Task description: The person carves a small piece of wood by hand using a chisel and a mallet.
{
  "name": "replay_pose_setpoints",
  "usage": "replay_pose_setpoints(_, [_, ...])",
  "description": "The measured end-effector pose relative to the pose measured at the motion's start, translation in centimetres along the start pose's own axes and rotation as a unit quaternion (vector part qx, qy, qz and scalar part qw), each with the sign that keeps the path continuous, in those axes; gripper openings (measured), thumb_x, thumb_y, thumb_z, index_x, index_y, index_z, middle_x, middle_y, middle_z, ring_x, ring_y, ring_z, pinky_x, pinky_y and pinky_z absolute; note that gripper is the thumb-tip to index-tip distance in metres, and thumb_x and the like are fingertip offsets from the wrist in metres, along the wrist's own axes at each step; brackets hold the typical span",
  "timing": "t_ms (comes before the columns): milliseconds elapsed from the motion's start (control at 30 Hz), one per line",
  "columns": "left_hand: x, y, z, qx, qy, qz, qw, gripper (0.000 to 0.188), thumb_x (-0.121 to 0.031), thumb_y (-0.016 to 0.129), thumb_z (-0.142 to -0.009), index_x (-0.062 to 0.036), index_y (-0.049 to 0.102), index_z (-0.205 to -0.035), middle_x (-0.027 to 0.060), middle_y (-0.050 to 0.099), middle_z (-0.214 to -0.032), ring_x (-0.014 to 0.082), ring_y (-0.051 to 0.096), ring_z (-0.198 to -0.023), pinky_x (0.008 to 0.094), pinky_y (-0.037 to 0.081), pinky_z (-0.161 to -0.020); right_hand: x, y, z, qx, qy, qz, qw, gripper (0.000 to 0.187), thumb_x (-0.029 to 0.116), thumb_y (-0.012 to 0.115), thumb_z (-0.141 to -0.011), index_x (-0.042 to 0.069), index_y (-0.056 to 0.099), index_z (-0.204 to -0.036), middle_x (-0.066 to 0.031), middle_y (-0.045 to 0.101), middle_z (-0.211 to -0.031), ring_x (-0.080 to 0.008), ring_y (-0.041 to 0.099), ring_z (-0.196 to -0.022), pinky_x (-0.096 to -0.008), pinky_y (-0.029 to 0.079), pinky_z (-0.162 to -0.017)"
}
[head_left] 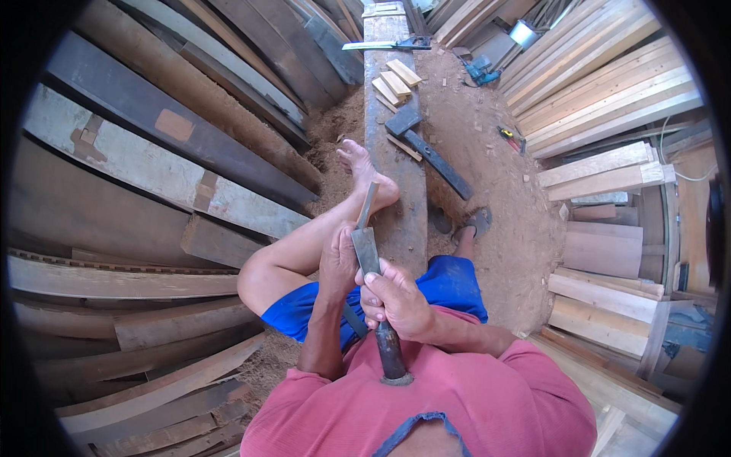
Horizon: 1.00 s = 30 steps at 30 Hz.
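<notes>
My right hand (pixel 396 298) is wrapped around a broad chisel (pixel 366 250). The chisel's dark round handle points back and its butt presses on the chest of my pink shirt. My left hand (pixel 337 260) is closed on a thin wooden strip (pixel 367 206), which stands out past the chisel's blade. The blade lies against the strip, and the exact contact is hidden. My bare left foot is up beside the bench (pixel 403 221), just beyond the strip. Farther along the bench lies a dark mallet (pixel 428 146).
Small wood blocks (pixel 396 82) and a handsaw (pixel 388 44) lie at the bench's far end. A blue power tool (pixel 478 70) and a red-and-yellow hand tool (pixel 510 139) rest on the sawdust floor. Boards (pixel 167 164) lean on the left; stacked timber (pixel 609 91) fills the right.
</notes>
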<state>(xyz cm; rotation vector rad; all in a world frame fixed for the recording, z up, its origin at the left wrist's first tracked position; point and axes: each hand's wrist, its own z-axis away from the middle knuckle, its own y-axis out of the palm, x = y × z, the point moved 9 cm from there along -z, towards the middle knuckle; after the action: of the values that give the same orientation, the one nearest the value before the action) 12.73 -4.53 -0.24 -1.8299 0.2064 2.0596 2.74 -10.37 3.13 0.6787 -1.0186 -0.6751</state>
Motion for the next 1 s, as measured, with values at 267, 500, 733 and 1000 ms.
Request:
replay_pose_setpoints(267, [-4.2, 0.4, 1.6, -0.005, 0.095, -0.046, 0.994, 0.039, -0.031, 0.037, -0.106, -0.0008, 0.058, -0.092, 0.0061, 0.052, -0.073, 0.0109, 0.049, -0.067, 0.0299, 0.043, -0.062, 0.5, 0.0, 0.7, -0.008, -0.011, 0.015, 1.0, 0.017, 0.024, 0.045, -0.101, 0.008, 0.048, -0.102, 0.0028, 0.039, -0.068, -0.0063, 0.041, -0.052, -0.0253, 0.043, -0.051])
replay_pose_setpoints(500, [2.4, 3.6, 10.6, 0.186, 0.051, -0.135, 0.972, 0.022, -0.016, 0.044, -0.097, -0.0021, 0.056, -0.085, 0.015, 0.052, -0.067, 0.0373, 0.05, -0.064, 0.0416, 0.043, -0.064, 10.8, -2.0, 6.6, -0.049, -0.275, 0.017, 0.96, 0.014, 0.02, 0.042, -0.101, 0.007, 0.047, -0.102, 0.0035, 0.039, -0.065, -0.0061, 0.041, -0.049, -0.0245, 0.042, -0.048])
replay_pose_setpoints(733, [3.6, 4.5, 4.9, 0.175, -0.2, 0.313, 0.912, 0.047, -0.039, 0.03, -0.105, -0.0056, 0.051, -0.08, -0.0006, 0.041, -0.051, 0.0107, 0.037, -0.043, 0.026, 0.031, -0.043, 9.3, -7.5, -0.2, -0.141, -0.166, 0.184, 0.958, 0.03, 0.018, 0.051, -0.098, 0.002, 0.048, -0.123, 0.0049, 0.043, -0.063, -0.0039, 0.041, -0.048, -0.0223, 0.04, -0.045])
replay_pose_setpoints(1000, [3.3, 6.7, 4.3, 0.184, -0.167, 0.273, 0.929, 0.049, -0.049, 0.037, -0.102, -0.0051, 0.057, -0.091, 0.0001, 0.043, -0.056, 0.0083, 0.037, -0.048, 0.0231, 0.03, -0.048, 9.9, -7.9, -2.5, -0.127, -0.18, 0.319, 0.922, 0.019, 0.021, 0.057, -0.097, 0.005, 0.061, -0.107, 0.0047, 0.05, -0.065, -0.0014, 0.044, -0.052, -0.0211, 0.039, -0.047])
